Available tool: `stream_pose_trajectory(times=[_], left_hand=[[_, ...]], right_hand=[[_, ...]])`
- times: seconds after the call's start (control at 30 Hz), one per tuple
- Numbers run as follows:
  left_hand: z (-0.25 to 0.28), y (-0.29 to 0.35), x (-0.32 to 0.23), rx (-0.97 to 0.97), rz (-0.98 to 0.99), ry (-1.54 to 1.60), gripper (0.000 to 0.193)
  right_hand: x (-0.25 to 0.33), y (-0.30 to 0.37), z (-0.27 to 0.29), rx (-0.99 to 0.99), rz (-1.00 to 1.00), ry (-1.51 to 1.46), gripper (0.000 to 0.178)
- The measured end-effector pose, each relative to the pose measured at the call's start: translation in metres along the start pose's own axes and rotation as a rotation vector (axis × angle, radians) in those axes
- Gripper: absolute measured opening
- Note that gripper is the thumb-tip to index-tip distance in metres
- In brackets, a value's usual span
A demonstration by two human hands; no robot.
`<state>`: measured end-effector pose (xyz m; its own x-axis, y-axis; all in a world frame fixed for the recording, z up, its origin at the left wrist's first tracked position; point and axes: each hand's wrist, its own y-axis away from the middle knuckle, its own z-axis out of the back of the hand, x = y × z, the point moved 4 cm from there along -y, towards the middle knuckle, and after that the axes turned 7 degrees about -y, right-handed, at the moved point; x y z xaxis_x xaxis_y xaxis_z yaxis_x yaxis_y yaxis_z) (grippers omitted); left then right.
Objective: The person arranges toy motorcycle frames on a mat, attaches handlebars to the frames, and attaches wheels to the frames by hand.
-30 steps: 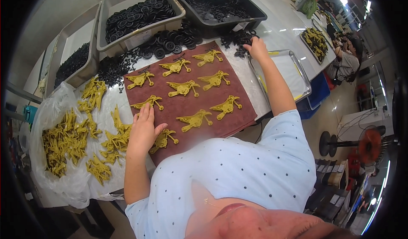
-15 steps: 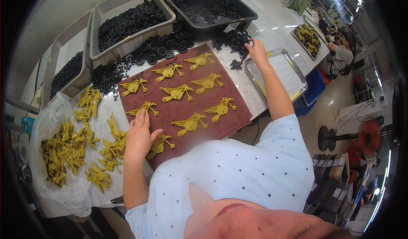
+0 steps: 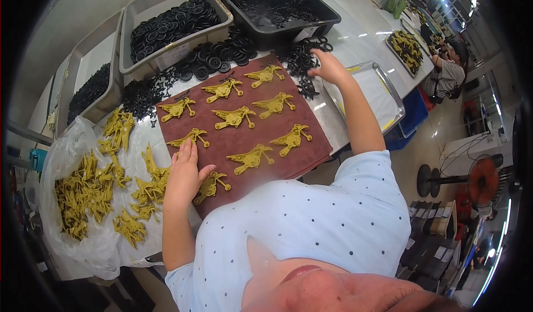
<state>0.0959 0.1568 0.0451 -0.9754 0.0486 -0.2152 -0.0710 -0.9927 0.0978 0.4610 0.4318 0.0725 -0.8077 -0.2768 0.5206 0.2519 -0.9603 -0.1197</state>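
My left hand (image 3: 186,170) lies flat on the left side of a dark red cloth (image 3: 266,187), fingers stretched. Its fingertips touch a yellow plastic toy frame part (image 3: 194,136), and another yellow part (image 3: 211,186) sits beside the thumb. Several more such parts are spread in rows over the cloth; the far-row ones have small black pieces at their upper edges. My right hand (image 3: 332,70) is just beyond the cloth's far right corner, over a loose pile of small black plastic pieces (image 3: 300,56). Thumb and forefinger are apart, with nothing visible between them.
Black toy wheels (image 3: 214,62) lie before a grey bin (image 3: 226,19) of wheels. A black bin (image 3: 333,20) and another grey bin (image 3: 115,84) hold small black parts. Yellow parts fill a clear plastic bag (image 3: 53,201) at left. A metal tray (image 3: 395,98) stands right.
My right hand has shifted slightly left over the black pieces, and its thumb and forefinger have spread. My left hand stays on the cloth. The view has shifted a little.
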Motion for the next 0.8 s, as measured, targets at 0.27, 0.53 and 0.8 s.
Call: stream_pose_trajectory(times=[0.27, 0.53, 0.8], left_hand=[[0.0, -0.002, -0.002, -0.007, 0.006, -0.019, 0.075], [-0.001, 0.001, -0.003, -0.015, 0.008, -0.021, 0.075], [0.012, 0.001, -0.007, -0.038, 0.032, -0.088, 0.075]], right_hand=[[-0.001, 0.032, -0.039, 0.245, -0.018, 0.192, 0.048], [-0.003, 0.013, -0.029, -0.061, 0.057, 0.077, 0.016], [-0.009, 0.006, -0.039, -0.144, 0.165, 0.135, 0.02]])
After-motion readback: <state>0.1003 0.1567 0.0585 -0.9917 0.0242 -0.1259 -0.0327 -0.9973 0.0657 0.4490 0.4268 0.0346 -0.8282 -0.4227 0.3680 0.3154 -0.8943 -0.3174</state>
